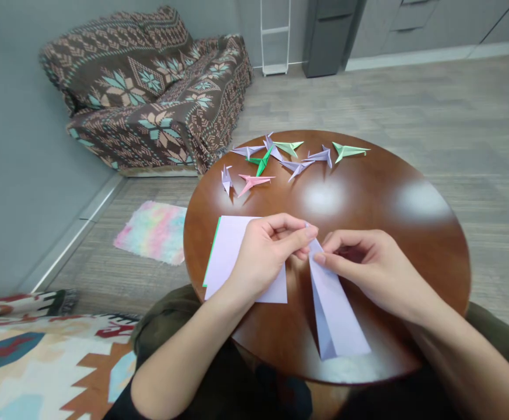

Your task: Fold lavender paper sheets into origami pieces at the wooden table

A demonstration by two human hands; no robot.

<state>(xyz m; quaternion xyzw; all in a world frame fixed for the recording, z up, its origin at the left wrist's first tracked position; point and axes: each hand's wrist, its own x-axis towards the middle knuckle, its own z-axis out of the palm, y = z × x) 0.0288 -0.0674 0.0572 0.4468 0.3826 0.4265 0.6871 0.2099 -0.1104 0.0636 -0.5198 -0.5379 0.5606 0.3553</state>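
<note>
A folded sheet of lilac paper [335,312] is held between both hands above the round table, its far end raised and its wider near end hanging partly apart. My left hand [272,245] pinches the far tip between thumb and fingers. Just right of it, my right hand [363,259] grips the paper's upper edge, thumb on top. Under my left wrist lies a stack of square lilac sheets [228,251], with a green sheet [212,251] showing along its left side.
Several folded paper birds lie toward the table's far edge, among them a pink one [254,182], a green one [260,161] and a pale green one [348,150]. A patterned covered sofa [162,111] stands behind left, near a fluffy pastel mat [153,230].
</note>
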